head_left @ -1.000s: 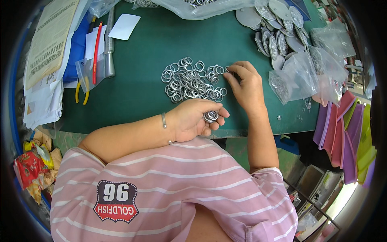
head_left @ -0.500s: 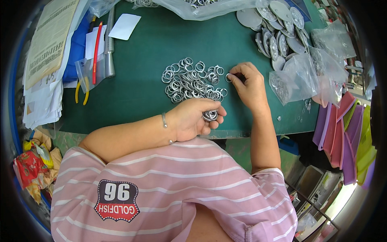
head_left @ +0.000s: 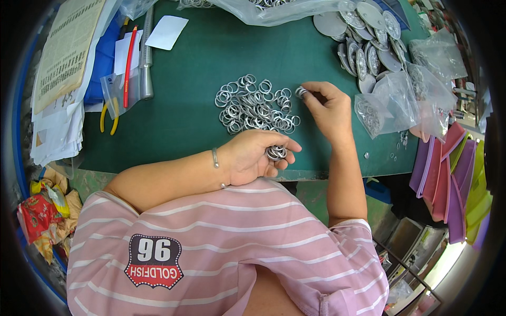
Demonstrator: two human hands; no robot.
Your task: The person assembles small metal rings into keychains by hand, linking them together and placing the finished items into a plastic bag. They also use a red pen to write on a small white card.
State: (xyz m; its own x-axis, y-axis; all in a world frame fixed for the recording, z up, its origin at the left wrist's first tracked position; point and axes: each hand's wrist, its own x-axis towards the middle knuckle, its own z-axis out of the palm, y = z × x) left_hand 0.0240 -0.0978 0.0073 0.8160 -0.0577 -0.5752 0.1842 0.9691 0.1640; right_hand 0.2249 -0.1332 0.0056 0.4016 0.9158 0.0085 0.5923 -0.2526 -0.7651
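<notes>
Green table [head_left: 179, 105]: ring pile [head_left: 253, 109]
Left hand [head_left: 252, 152]: half-curled, cradling several rings [head_left: 276, 152]
Right hand [head_left: 333, 111]: pinches perhaps two rings [head_left: 301, 92], best lightly

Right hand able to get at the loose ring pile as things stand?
Likely yes: the right hand is just right of the ring pile, only bare green tabletop between, though it's occupied pinching metal rings.
</notes>
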